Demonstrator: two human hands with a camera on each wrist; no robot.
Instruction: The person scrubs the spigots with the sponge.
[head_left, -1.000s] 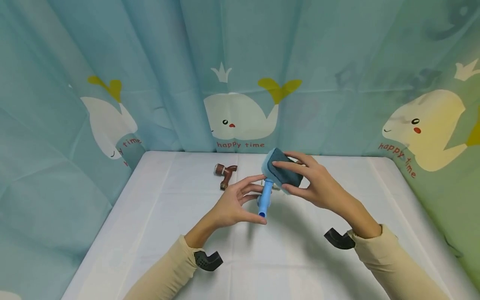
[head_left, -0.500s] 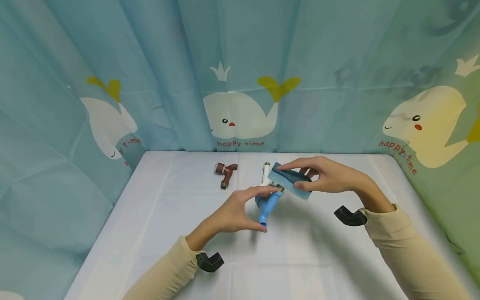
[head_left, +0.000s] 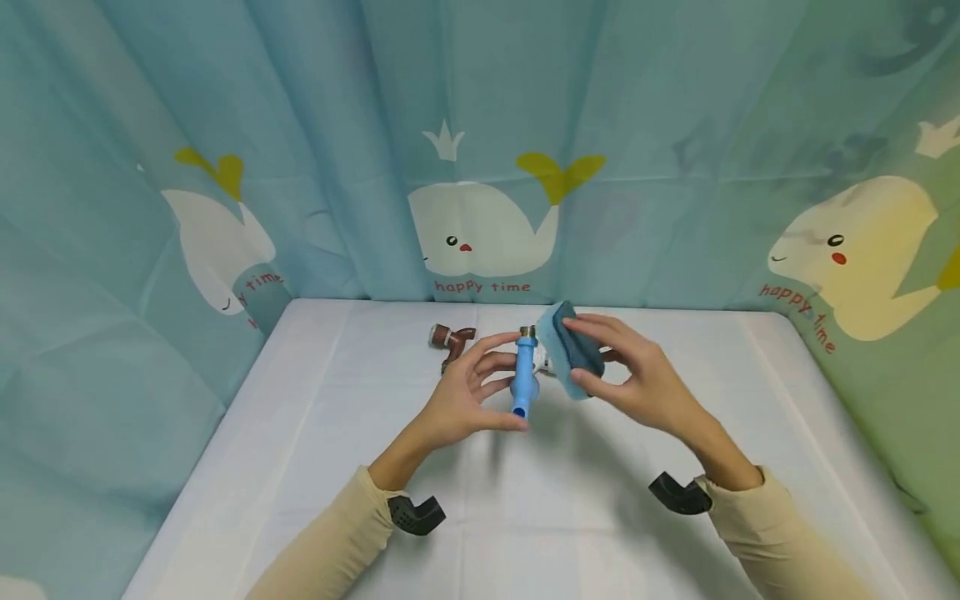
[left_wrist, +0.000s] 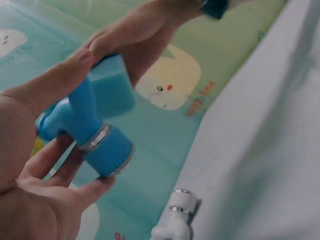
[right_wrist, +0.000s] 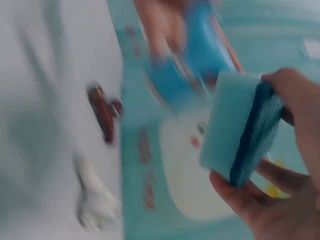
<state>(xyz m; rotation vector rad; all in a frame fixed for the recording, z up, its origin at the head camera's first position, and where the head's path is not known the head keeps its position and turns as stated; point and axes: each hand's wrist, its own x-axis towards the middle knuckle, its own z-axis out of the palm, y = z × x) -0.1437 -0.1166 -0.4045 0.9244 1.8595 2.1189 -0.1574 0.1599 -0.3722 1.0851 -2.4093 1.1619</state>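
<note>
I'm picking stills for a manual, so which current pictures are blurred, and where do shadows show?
Head view: bright and fairly sharp, soft shadows on the white table; left wrist view: dimmer, slightly soft, with shadow across the table at right; right wrist view: blurriest, blue tap and white tap smeared, sponge clearer, grey shadow bands at left.

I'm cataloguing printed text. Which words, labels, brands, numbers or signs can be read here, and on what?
"happy time": curtain, below the middle whale.
"happy time": curtain, below the right whale.
"y time": curtain, by the left whale; the start is lost at a fold.
Red lettering in the wrist views: too blurred to read.
Faint dark marks: unreadable.
Blue tap, sponge: no readable text.
</note>
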